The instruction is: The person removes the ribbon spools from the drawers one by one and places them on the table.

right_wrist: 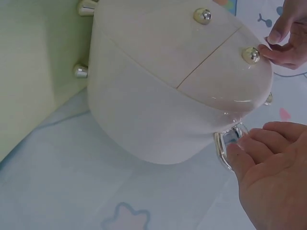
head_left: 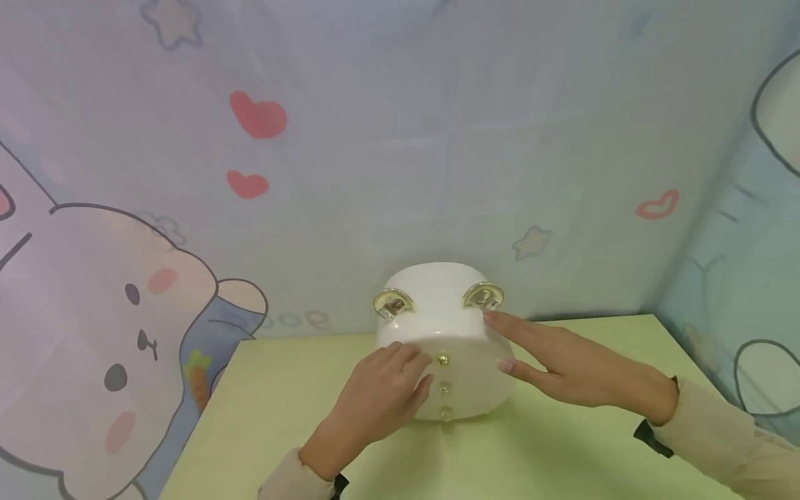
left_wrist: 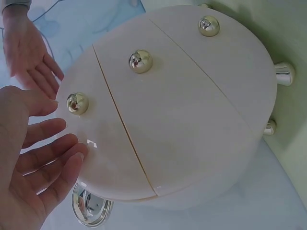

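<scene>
I am resting my left hand (head_left: 381,396), fingers loosely curled, at the top gold knob (head_left: 442,360) of the white drawer box (head_left: 437,326) standing between my hands, while my right hand (head_left: 562,364) is touching its side and clear ring handle (head_left: 482,296) with straight fingers.

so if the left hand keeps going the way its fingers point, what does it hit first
Most likely the top gold knob on the white drawer box. The left hand has its fingers aimed at that drawer front, already at or nearly touching it; exact contact is unclear.
</scene>
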The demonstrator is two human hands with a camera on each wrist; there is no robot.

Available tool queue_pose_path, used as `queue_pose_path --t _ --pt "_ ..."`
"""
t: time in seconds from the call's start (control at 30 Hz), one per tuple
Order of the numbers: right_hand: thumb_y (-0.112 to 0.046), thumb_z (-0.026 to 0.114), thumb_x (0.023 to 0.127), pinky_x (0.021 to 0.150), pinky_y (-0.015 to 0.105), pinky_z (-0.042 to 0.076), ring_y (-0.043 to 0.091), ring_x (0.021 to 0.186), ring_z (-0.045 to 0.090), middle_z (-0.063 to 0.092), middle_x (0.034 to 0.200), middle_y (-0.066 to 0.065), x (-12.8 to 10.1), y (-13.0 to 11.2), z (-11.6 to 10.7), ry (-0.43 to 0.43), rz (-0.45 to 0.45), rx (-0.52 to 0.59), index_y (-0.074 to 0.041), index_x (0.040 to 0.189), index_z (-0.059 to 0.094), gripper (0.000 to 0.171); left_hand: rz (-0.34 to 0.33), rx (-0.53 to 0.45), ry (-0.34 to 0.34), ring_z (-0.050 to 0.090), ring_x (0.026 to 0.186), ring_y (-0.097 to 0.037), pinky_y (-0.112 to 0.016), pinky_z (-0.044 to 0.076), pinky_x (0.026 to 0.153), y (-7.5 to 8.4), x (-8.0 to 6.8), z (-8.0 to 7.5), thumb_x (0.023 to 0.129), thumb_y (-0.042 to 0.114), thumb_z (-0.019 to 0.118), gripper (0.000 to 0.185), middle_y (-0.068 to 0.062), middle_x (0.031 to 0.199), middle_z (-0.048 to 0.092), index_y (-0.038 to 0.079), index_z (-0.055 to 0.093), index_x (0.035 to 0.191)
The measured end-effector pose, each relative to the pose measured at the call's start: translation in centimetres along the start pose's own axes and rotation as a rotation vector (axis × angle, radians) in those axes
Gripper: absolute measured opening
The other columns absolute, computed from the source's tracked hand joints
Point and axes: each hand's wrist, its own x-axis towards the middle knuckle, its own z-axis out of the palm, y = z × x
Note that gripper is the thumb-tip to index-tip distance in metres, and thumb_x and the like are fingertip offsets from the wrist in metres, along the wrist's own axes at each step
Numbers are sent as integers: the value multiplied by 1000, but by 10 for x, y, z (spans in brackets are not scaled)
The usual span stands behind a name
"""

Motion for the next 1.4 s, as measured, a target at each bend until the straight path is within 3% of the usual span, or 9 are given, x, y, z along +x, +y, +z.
queue_pose_path --t 0.17,0.47,0.73,1.0,1.4 --pt "-48 47 110 123 46 39 16 160 32 25 175 -10 9 -5 2 -56 -19 5 -28 168 26 65 21 -2 1 65 86 -14 -27 55 71 2 5 5 86 23 82 23 4 100 69 16 70 104" --pt "-51 49 108 118 46 45 19 159 35 27 175 -7 21 0 4 -72 -90 -91 -25 166 30 66 110 41 48 70 101 -15 -26 58 94 5 6 9 82 20 85 31 3 104 73 12 72 109" --pt "-53 52 107 118 44 46 20 158 37 29 174 -6 27 10 4 -83 -120 -128 -23 166 31 70 172 106 74 70 96 -14 -24 59 89 9 11 16 84 10 76 23 0 103 72 8 75 108" --pt "-48 55 107 116 43 48 24 157 40 28 175 3 27 13 7 -81 -206 -148 -16 167 27 74 182 138 72 68 92 -14 -23 58 86 11 13 16 85 12 78 19 0 100 69 8 74 104" --pt "-51 56 105 116 42 48 26 158 37 27 175 5 27 14 9 -71 -220 -187 -13 167 26 78 198 228 83 64 88 -14 -20 57 79 14 13 27 82 11 81 25 -2 97 68 6 75 105"
